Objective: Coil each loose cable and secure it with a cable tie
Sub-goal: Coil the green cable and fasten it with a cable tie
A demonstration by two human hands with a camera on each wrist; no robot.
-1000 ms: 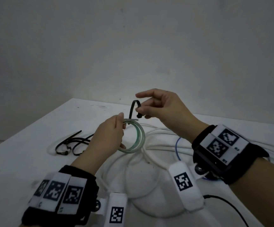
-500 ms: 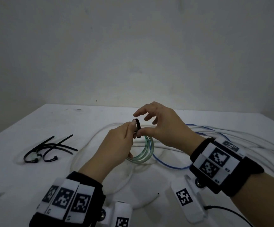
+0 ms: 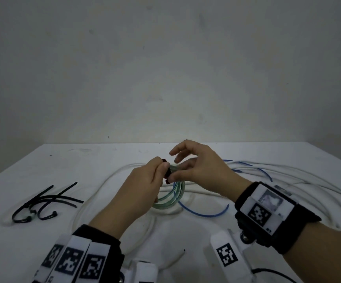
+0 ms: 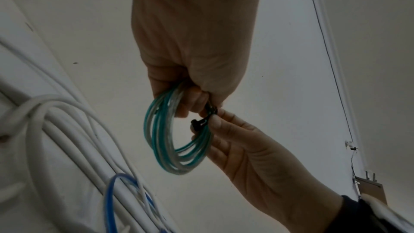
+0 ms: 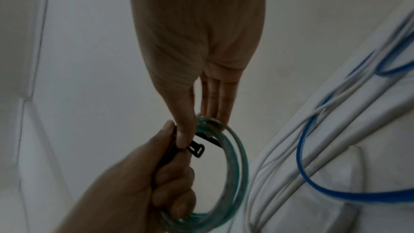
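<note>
A small coil of green and clear cable (image 3: 170,198) hangs above the white table (image 3: 88,166). My left hand (image 3: 161,170) grips the coil's top with curled fingers (image 4: 190,98). A black cable tie (image 3: 167,175) sits at that spot on the coil. My right hand (image 3: 175,173) pinches the tie between thumb and forefinger, its other fingers spread. In the left wrist view the tie's head (image 4: 199,122) sticks out beside the coil (image 4: 161,141). The right wrist view shows the tie's open end (image 5: 197,150) below my right thumb (image 5: 184,135), inside the coil (image 5: 237,166).
Several spare black cable ties (image 3: 43,205) lie at the table's left. Loose white cables (image 3: 288,176) and a blue cable (image 3: 204,214) sprawl under and to the right of my hands. A grey wall stands behind the table.
My right hand brought the black tie down from above the coil onto its top. Both hands have closed together there, and the coil has risen a little off the table.
</note>
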